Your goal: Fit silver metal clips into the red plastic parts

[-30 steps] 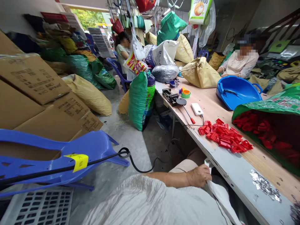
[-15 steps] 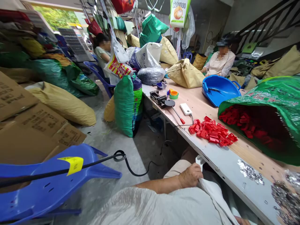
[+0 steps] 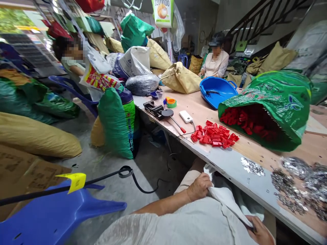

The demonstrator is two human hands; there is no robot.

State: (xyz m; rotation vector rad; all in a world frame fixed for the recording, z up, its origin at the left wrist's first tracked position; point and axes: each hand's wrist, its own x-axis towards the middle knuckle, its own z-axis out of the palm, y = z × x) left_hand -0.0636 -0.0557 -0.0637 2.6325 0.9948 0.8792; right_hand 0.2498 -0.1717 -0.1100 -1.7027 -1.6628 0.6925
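My left hand is closed round a bunched edge of a white cloth just below the table edge, with a bit of it sticking up past the fingers. Lower right, my right hand has its fingers bent over the other side of the same cloth. It lies across my lap, and I cannot tell whether it is part of my shirt. On the table above my hands lie a heap of red plastic parts and a scatter of small shiny metal pieces.
An open green sack of red parts lies beyond the heap. Further along are a hand press, a white power bank and a blue basin. A blue chair stands at my left. Two people sit across the room.
The view has swung right, so more of the table's right side shows. My right hand has come further into view, holding the cloth; my left hand keeps its grip.
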